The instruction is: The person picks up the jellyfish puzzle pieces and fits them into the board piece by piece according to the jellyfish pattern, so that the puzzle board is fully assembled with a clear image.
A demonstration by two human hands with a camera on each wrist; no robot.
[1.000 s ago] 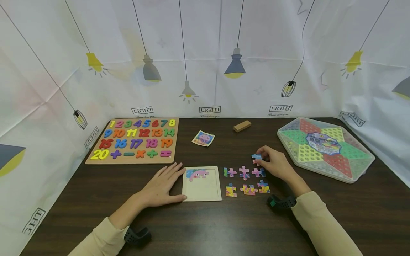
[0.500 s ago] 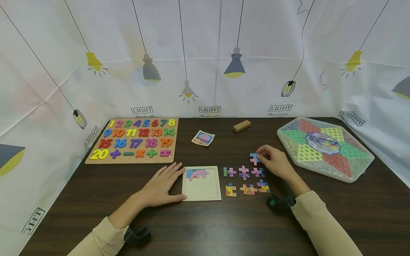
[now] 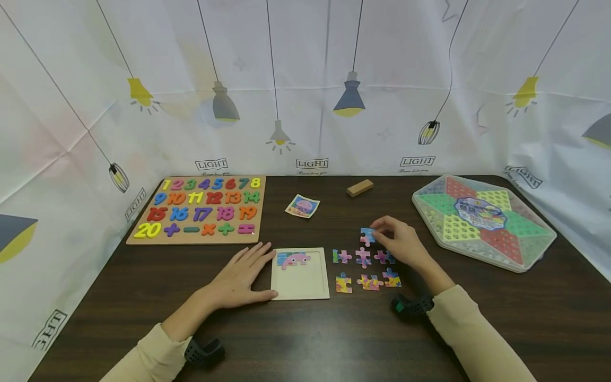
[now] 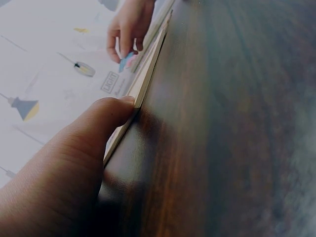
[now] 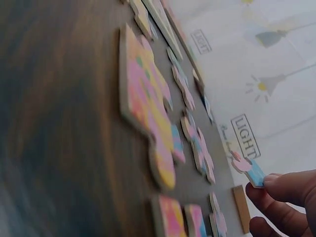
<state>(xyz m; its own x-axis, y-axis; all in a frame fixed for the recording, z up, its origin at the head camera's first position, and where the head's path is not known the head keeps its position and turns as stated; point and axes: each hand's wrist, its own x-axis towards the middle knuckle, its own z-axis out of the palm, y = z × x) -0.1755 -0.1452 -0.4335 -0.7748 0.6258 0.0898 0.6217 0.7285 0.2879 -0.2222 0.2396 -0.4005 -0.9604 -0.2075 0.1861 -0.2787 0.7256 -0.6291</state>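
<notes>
My right hand point(image 3: 399, 242) pinches a blue and pink jigsaw piece point(image 3: 367, 236) between thumb and fingers. In the right wrist view this jigsaw piece point(image 5: 249, 170) is held above the tabletop. Below it lie several loose jigsaw pieces point(image 3: 363, 258) in two rows. My left hand point(image 3: 241, 278) lies with fingers spread at the left side of a pale wooden puzzle tray point(image 3: 300, 284), its thumb on the rim. Joined pieces point(image 3: 294, 259) with a pink animal's face fill the tray's upper left. From the left wrist, the thumb point(image 4: 111, 112) shows pressed to the tray's edge point(image 4: 145, 89).
A number board point(image 3: 195, 210) stands at the back left. Behind the tray lies a small picture card point(image 3: 303, 206), with a wooden block point(image 3: 360, 188) to its right. A hexagonal board-game box point(image 3: 484, 220) sits at the right. A printed cloth point(image 3: 305, 79) hangs behind the table.
My right hand has moved left with the jigsaw piece pinched in its fingers, from above the right column to above the middle one. My left hand has stayed at the tray.
</notes>
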